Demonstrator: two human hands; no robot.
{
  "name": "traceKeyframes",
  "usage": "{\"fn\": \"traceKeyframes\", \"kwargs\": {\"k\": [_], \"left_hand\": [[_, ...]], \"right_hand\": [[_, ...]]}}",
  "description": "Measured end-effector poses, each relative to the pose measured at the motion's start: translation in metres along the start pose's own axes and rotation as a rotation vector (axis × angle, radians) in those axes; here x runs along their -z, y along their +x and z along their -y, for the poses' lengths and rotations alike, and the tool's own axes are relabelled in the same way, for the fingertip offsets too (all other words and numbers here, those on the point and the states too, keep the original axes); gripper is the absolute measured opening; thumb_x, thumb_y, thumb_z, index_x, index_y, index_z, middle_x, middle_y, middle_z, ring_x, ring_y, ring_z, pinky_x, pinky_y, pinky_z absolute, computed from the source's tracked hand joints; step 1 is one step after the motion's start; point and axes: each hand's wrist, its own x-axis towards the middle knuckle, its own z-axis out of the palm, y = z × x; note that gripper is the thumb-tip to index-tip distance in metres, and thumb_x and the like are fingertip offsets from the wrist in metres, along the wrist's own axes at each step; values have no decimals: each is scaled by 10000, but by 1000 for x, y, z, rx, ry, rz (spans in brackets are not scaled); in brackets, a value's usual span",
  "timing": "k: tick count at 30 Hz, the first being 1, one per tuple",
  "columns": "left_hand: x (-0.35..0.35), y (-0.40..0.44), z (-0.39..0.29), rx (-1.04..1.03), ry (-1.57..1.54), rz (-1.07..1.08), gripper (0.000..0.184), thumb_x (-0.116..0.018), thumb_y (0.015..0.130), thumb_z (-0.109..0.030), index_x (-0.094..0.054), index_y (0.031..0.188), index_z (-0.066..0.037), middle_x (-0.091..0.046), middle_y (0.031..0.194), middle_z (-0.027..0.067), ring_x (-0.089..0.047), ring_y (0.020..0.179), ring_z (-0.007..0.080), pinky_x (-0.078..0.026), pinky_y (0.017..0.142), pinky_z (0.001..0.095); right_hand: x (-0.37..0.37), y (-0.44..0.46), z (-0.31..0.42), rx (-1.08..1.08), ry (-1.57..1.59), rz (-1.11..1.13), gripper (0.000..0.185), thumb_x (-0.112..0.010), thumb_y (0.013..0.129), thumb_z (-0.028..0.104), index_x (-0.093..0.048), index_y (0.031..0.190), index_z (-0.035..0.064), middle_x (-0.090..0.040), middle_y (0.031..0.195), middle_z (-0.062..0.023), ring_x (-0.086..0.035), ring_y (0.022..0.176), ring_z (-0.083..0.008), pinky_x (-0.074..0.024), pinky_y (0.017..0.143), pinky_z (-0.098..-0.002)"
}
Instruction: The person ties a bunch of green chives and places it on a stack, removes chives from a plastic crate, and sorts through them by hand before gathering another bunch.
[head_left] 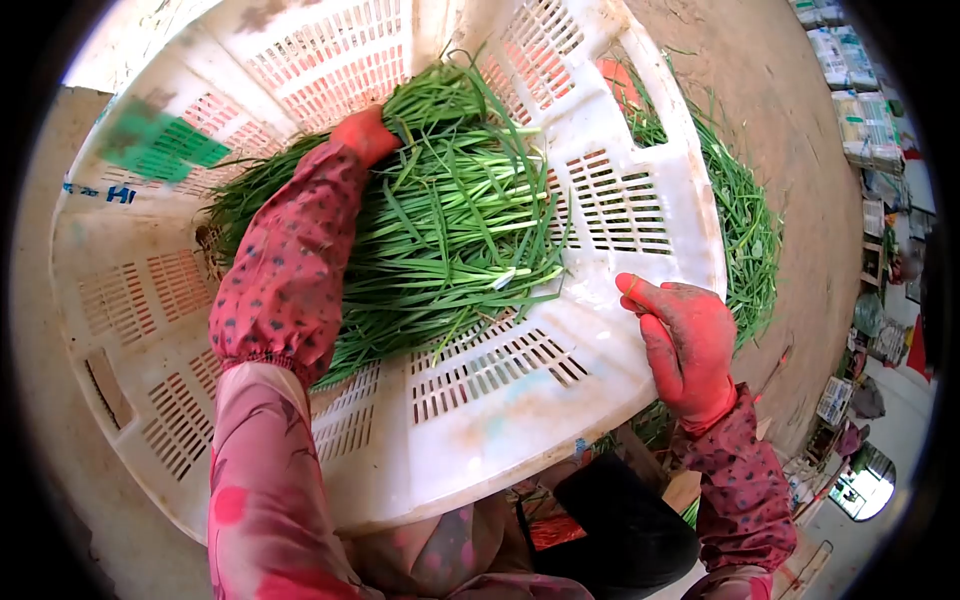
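Note:
A large white slatted plastic basket (520,415) tilts open in front of me, with long green garlic chives (450,220) lying in it, their pale stem ends toward the right. My left hand (368,135), in a red glove, reaches deep inside and is closed around a bunch of garlic chives (440,95) at the far side. Its fingertips are hidden by the leaves. My right hand (690,340), also red-gloved, is by the basket's right rim with fingers curled. A thin yellowish strand shows at its fingertips, too small to name.
More loose greens (750,240) lie on the ground beyond the basket's right side. Stacked packages (855,110) and assorted items line the far right edge. My dark-clad knee (625,520) is below the basket's near rim.

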Motion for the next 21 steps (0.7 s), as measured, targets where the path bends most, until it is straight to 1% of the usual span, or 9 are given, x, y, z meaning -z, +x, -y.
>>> {"fn": "traceKeyframes", "kwargs": {"k": [2,5,9,10,11,13,14,16,21], "left_hand": [[0,3,22,54,-70,-67,652,-696,722,-485,-585,1170,-25,-641,1096,208,-607,1046,339,-467,879,384],[2,-8,42,-118,-414,-146,560,-762,713,-343,-602,1139,-17,-663,1062,177,-633,995,271,-479,852,353],[30,-67,-4,-184,-575,-175,525,-787,714,-200,-588,1167,-25,-680,1052,92,-633,955,173,-486,851,309],[38,-87,-25,-219,-593,-211,524,-784,717,-195,-585,1170,-22,-678,1058,90,-630,961,171,-485,853,309],[45,-101,-43,-208,-564,-210,536,-785,719,-211,-580,1179,-25,-675,1061,95,-629,967,169,-484,854,308],[42,-120,-57,-197,-545,-217,562,-789,708,-275,-566,1165,-33,-672,1043,124,-641,964,209,-489,840,322],[38,-130,-64,-210,-557,-213,565,-788,705,-312,-564,1143,-36,-674,1014,142,-653,945,245,-498,822,339],[44,-160,-96,-145,-304,-190,529,-765,711,-384,-563,1063,-45,-666,929,186,-649,888,340,-510,769,392],[26,-208,-132,-177,-361,-249,464,-739,729,-400,-550,966,-49,-642,828,221,-624,816,403,-507,686,447]], "right_hand": [[1,1,1,-5,-3,2,313,-588,792,70,-654,1097,90,-675,828,-81,-623,719,-287,-502,726,-376],[1,1,1,15,-44,26,321,-594,793,79,-647,1110,90,-675,839,-82,-624,719,-280,-502,722,-373],[-2,10,8,7,-104,87,402,-583,835,146,-565,1227,59,-677,850,-139,-649,750,-308,-494,689,-363],[-6,16,13,-191,-4,184,598,-651,824,251,-438,1358,88,-662,1025,-168,-645,926,-329,-490,823,-371],[-19,23,13,-303,145,222,829,-690,780,407,-315,1406,13,-581,1180,-241,-573,1074,-384,-441,915,-405],[-47,53,10,-458,390,308,985,-699,738,513,-260,1406,-64,-465,1306,-306,-499,1195,-376,-373,1015,-394],[-66,69,3,-412,372,245,990,-727,729,479,-256,1402,-74,-488,1299,-272,-513,1187,-340,-380,1014,-377],[-53,100,32,-353,791,107,633,-778,750,317,-533,1223,-25,-616,1160,-142,-563,1093,-207,-433,943,-306],[-67,93,44,-348,1200,-169,486,-781,765,232,-593,1148,0,-650,1071,-67,-593,956,-160,-466,873,-292]]}}
